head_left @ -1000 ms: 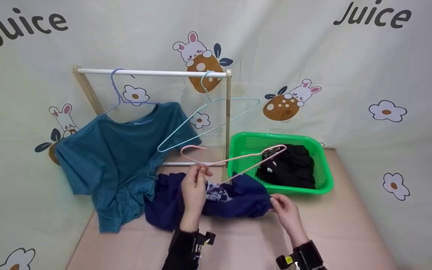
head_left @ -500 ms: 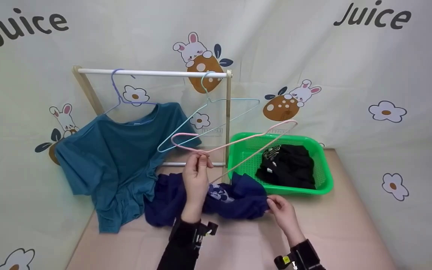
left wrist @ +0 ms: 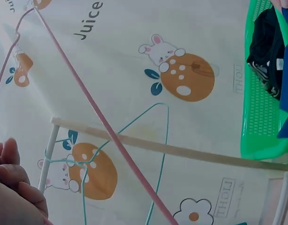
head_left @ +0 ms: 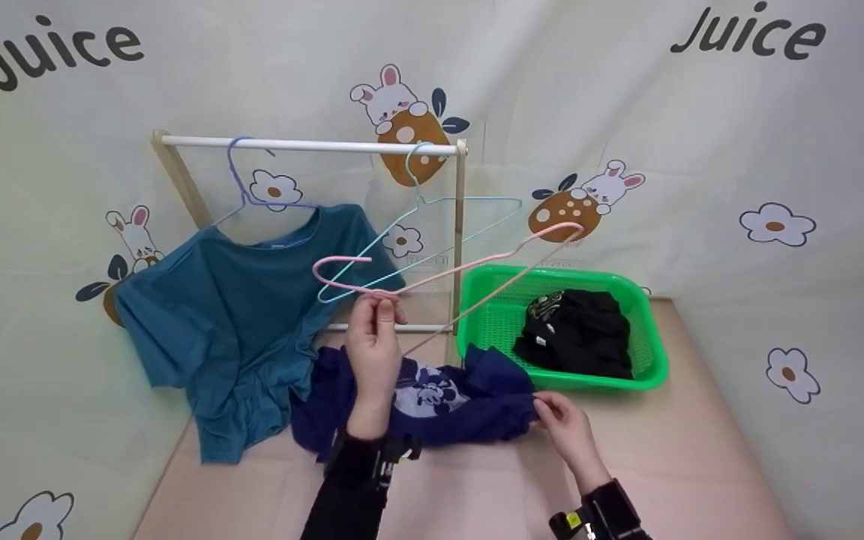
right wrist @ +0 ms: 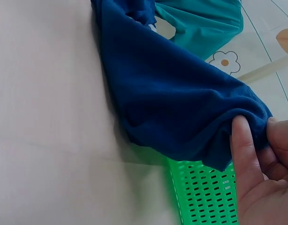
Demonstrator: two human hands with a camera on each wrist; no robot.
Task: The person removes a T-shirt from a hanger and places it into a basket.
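In the head view, a pinkish-beige worktop point(head_left: 687, 465) fills the lower middle, and a pale cloth backdrop point(head_left: 702, 135) stands behind it and on both sides, printed with rabbits, flowers and the word "Juice". The left hand point(head_left: 373, 360), at centre, pinches a pink hanger point(head_left: 462, 268) just under its hook; the hanger slants up towards the right. The right hand point(head_left: 567, 431), lower right of centre, pinches the right end of a navy shirt point(head_left: 477, 427) that lies bunched across the lower middle. A rack point(head_left: 312, 145) at upper left carries a teal shirt point(head_left: 252, 300) on a purple hanger and a bare light-blue hanger point(head_left: 369, 253). Right of centre, a green basket point(head_left: 653, 337) on the worktop holds a black garment point(head_left: 578, 337).

In the left wrist view, the backdrop fills most of the frame. Curled fingers show at lower left, their grip mostly hidden; the pink hanger runs from upper left to lower middle, and the basket sits at upper right.

In the right wrist view, thumb and fingers at right pinch the navy cloth. The worktop spreads pale across the left, crossed by a faint line, with basket mesh at bottom centre.
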